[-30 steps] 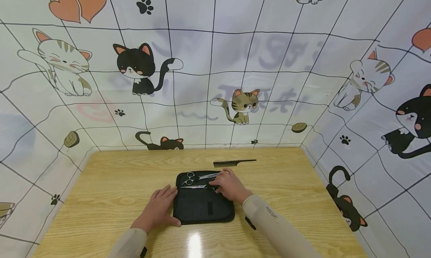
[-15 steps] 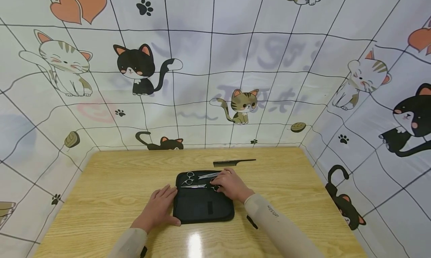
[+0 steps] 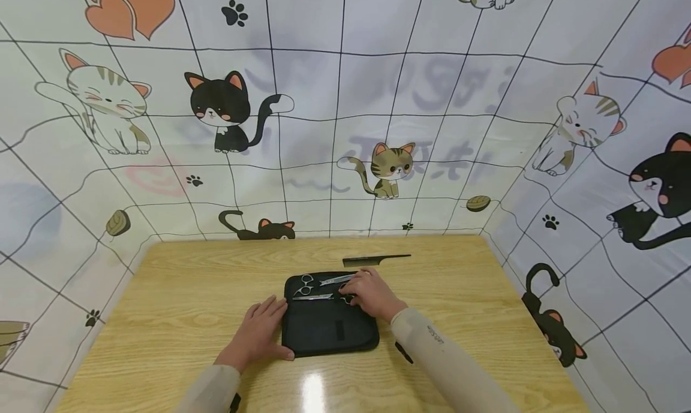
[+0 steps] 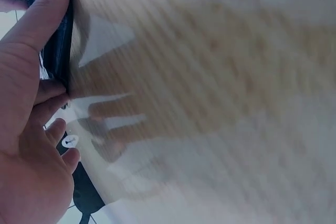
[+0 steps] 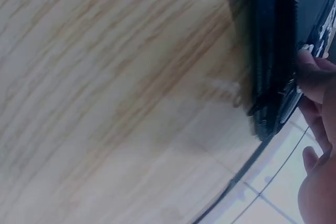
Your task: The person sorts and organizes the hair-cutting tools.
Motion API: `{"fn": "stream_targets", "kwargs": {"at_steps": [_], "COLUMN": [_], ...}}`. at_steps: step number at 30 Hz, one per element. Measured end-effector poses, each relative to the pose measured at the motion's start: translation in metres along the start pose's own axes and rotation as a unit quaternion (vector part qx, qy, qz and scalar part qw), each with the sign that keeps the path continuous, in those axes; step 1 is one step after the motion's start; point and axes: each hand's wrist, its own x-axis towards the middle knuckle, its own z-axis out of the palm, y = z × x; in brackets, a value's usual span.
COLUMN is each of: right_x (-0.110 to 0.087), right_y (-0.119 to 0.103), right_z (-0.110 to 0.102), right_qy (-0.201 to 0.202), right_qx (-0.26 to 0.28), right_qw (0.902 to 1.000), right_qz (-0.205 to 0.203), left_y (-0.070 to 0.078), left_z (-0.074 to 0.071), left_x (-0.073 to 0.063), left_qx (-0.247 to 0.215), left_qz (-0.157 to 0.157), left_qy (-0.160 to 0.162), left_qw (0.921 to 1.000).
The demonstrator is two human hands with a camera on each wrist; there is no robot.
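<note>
A black zip case (image 3: 324,335) lies flat on the table with two pairs of silver scissors in its upper part. The upper scissors (image 3: 305,290) have their finger rings at the left. The lower scissors (image 3: 315,297) point their blades left, and their rings lie under the fingers of my right hand (image 3: 372,294). That hand pinches the lower scissors near the rings; in the right wrist view the thumb (image 5: 315,80) is at the metal. My left hand (image 3: 256,335) rests along the case's left side, fingers extended, its thumb (image 4: 50,11) on the near-left corner.
A black tail comb (image 3: 361,261) lies on the wooden table (image 3: 183,305) behind the case. White cat-print cloth (image 3: 313,185) rises behind and at both sides of the table. A dark strap hangs by each sleeve.
My right fingers have shifted slightly up, so more of the lower scissors' rings shows. The left hand keeps its place on the case. The head view has shifted a little.
</note>
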Motion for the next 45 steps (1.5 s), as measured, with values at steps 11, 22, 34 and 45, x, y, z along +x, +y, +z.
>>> {"fn": "stream_targets", "kwargs": {"at_steps": [11, 22, 34, 45], "right_x": [-0.001, -0.003, -0.007, -0.014], "right_y": [-0.001, -0.002, 0.004, 0.018], "right_z": [0.002, 0.002, 0.004, -0.001], "right_qy": [0.014, 0.020, 0.022, 0.060], "right_qx": [-0.015, -0.001, 0.012, 0.048], "right_qw": [0.9998, 0.9998, 0.9996, 0.9970], "right_qz": [0.001, 0.000, -0.016, -0.008], "left_y": [-0.002, 0.001, 0.002, 0.001], "left_z": [0.002, 0.001, 0.000, 0.001], "left_x": [0.003, 0.004, 0.003, 0.002], "left_qx": [0.012, 0.015, 0.012, 0.019], "left_qz": [0.005, 0.001, -0.001, 0.002], "left_qy": [0.002, 0.002, -0.004, 0.000], "left_qw": [0.9999, 0.9999, 0.9999, 0.9998]}}
